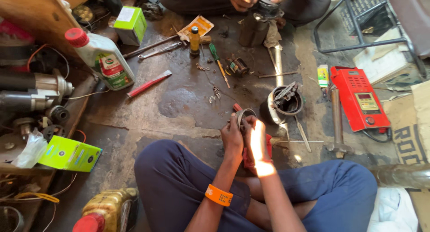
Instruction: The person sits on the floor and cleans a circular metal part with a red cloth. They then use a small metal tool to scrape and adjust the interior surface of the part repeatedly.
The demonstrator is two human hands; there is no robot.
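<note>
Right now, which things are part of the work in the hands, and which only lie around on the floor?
In the work:
left hand
right hand
metal ring held between both hands

Lying about:
white oil bottle with red cap
red tester box
green carton
wrench
green-handled screwdriver
black cup of parts

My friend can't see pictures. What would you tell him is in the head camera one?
A person sitting cross-legged on a stained workshop floor holds a metal ring in both hands, left hand and right hand. Around them lie a black pot of parts, a red meter box, screwdrivers and an oil bottle. Another person works opposite.
</note>
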